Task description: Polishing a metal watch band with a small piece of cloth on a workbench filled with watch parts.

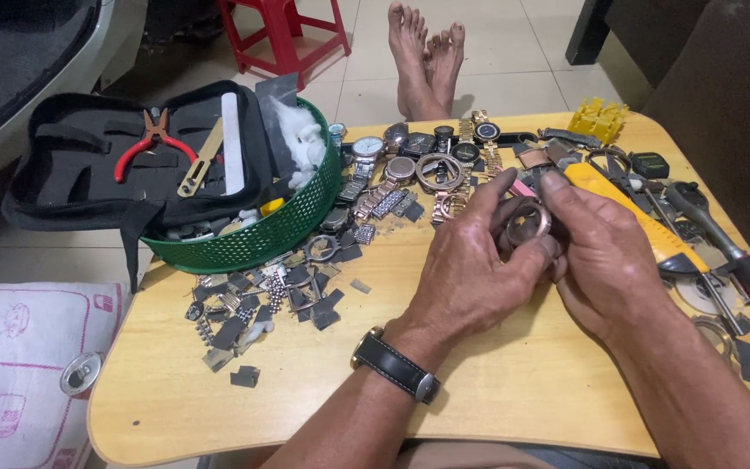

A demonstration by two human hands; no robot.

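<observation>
My left hand and my right hand meet over the middle of a low wooden table. Both pinch a round rose-gold watch case between their fingertips. The left wrist wears a watch on a black strap. Just behind the hands lies a heap of wristwatches in silver, gold and rose-gold. A yellow-handled tool lies right beside my right hand.
A green round basket stands at the table's left, with an open black tool case holding red pliers resting on it. Loose watch links and grey scraps litter the left half. Pliers and tools lie at the right edge. Someone's bare feet rest beyond the table.
</observation>
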